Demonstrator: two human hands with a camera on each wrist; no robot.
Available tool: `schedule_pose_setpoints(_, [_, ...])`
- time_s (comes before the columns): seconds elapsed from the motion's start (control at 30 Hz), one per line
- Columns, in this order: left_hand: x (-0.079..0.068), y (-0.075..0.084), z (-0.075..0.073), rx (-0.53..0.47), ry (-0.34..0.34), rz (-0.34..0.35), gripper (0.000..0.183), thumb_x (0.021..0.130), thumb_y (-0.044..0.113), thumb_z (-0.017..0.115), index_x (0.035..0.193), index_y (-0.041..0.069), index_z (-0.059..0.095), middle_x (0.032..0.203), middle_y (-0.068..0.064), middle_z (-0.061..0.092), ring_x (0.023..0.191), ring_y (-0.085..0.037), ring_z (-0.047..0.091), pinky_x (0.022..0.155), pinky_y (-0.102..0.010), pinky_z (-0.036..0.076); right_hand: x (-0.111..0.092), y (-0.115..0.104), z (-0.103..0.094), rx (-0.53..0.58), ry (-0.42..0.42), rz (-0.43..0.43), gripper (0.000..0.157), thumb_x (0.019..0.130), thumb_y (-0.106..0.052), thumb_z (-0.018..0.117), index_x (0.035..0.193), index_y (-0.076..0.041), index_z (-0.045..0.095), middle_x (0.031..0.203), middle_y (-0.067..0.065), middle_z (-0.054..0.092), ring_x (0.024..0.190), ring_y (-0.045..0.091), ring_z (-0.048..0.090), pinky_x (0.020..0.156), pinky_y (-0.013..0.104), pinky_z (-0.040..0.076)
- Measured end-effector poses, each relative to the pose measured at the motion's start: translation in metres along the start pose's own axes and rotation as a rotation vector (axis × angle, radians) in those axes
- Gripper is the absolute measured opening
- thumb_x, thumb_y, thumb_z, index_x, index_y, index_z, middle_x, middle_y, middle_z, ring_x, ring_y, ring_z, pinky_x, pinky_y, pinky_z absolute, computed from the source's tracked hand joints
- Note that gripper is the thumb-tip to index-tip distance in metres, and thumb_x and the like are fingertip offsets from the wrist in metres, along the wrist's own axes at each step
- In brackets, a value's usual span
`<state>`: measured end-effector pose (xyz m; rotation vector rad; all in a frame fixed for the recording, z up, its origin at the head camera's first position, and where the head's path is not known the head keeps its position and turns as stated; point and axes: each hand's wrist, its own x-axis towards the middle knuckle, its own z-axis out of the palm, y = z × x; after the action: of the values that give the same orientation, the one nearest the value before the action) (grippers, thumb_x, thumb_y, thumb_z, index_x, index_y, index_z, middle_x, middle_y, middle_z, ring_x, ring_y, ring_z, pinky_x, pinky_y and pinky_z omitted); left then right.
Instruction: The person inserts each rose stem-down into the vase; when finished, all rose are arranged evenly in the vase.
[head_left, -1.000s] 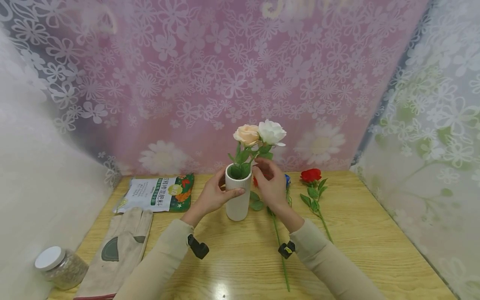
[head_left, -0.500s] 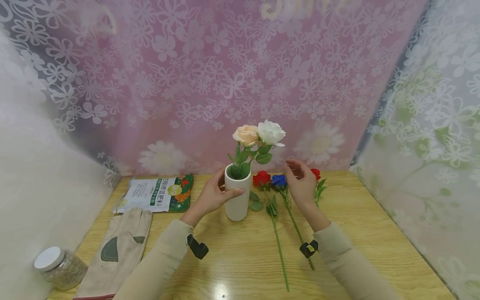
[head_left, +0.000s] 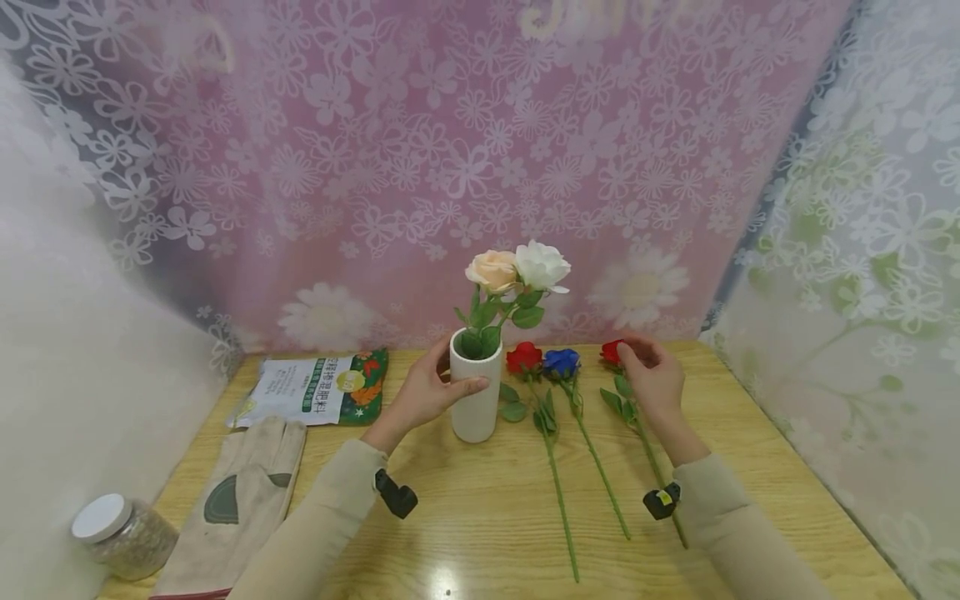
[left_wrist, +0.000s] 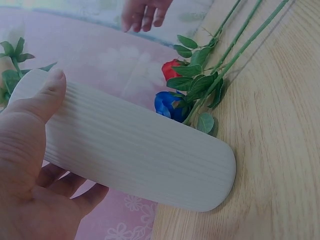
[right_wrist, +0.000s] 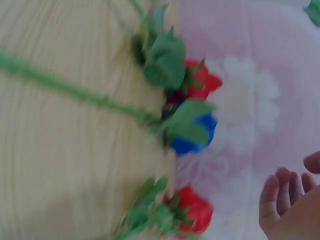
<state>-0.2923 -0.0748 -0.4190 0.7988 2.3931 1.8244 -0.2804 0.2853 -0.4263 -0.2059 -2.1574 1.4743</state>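
My left hand (head_left: 427,390) grips a white ribbed vase (head_left: 476,404) by its upper part, thumb across the front, as the left wrist view also shows. A peach rose (head_left: 492,271) and a white flower (head_left: 542,266) stand in the vase. At the right, my right hand (head_left: 654,379) is over a red rose (head_left: 611,353) lying on the table and partly hides it. In the right wrist view the loosely bent fingers (right_wrist: 283,192) hold nothing and look apart from that rose. Between vase and hand lie another red rose (head_left: 523,357) and a blue rose (head_left: 561,363).
On the left lie a printed packet (head_left: 311,389) and a pair of beige work gloves (head_left: 236,500). A lidded jar (head_left: 123,535) stands at the left edge of the wooden table (head_left: 495,533). A floral backdrop (head_left: 420,167) hangs behind.
My right hand has left the flowers at the vase and moved right, past the blue rose, to the far red rose. The left hand keeps its grip on the vase.
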Motion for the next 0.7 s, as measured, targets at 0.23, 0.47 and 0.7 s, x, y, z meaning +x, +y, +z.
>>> schedule_pose_setpoints(0.23, [0.0,0.0,0.0,-0.003,0.001,-0.006,0.082,0.095,0.025,0.082,0.163,0.031,0.036,0.154,-0.003,0.055,0.141,-0.03,0.057,0.114,-0.056,0.051,0.008,0.033,-0.022,-0.027,-0.008,0.072,0.035,0.101,-0.026,0.072,0.129,-0.005,0.07,0.087,-0.021,0.066,0.072,-0.007,0.065,0.063,0.017,0.059])
schedule_pose_setpoints(0.47, [0.0,-0.001,0.0,-0.003,0.0,0.007,0.081,0.095,0.025,0.082,0.163,0.032,0.037,0.154,-0.004,0.054,0.141,-0.031,0.057,0.114,-0.059,0.049,0.007,0.052,-0.038,-0.061,-0.054,0.107,0.035,0.102,-0.02,0.07,0.132,-0.003,0.065,0.088,-0.017,0.066,0.07,-0.006,0.066,0.063,0.023,0.063])
schedule_pose_setpoints(0.7, [0.0,-0.001,0.001,0.004,0.002,0.011,0.081,0.096,0.024,0.082,0.163,0.03,0.037,0.153,-0.004,0.055,0.14,-0.03,0.058,0.114,-0.057,0.05,0.003,0.061,-0.046,-0.113,-0.157,0.129,0.043,0.102,-0.015,0.068,0.14,0.004,0.057,0.096,-0.001,0.07,0.071,-0.004,0.066,0.063,0.026,0.063])
